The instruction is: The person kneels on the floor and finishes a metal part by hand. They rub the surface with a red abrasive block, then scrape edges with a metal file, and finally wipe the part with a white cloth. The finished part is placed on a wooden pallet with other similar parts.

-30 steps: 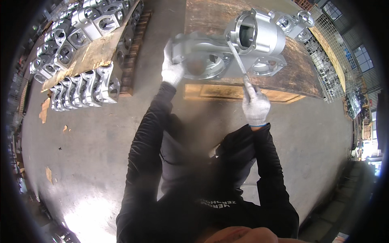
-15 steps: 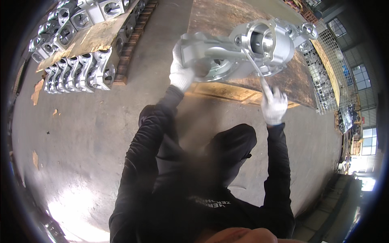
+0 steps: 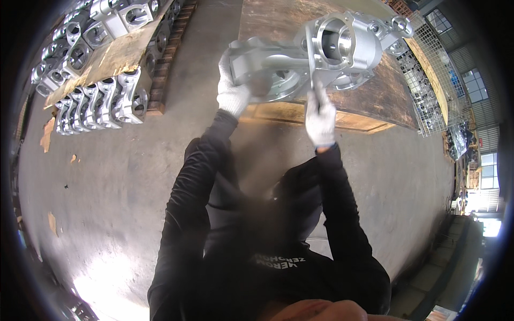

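A large silver metal casting [image 3: 364, 51] with round bored openings lies on a brown wooden surface in front of me. My left hand [image 3: 232, 96], in a white knit glove, is closed round the casting's left end, part of its fingers hidden behind the metal. In my gloved right hand [image 3: 321, 120] is a slim, grey, straight tool [image 3: 310, 56] that looks like a file. It points away from me and lies against the casting, just left of the big bore. Where exactly its edge touches is blurred.
Rows of similar castings [image 3: 101, 104] stand on a pallet [image 3: 156, 99] at the left, with a wooden board [image 3: 101, 64] between layers. A wire mesh cage [image 3: 428, 80] with more parts stands at the right. Cardboard scraps [image 3: 47, 134] lie on the concrete floor.
My right hand has moved left and the tool has swung from slanting across the casting to nearly straight away from me. My left hand keeps its grip. The whole view has shifted slightly.
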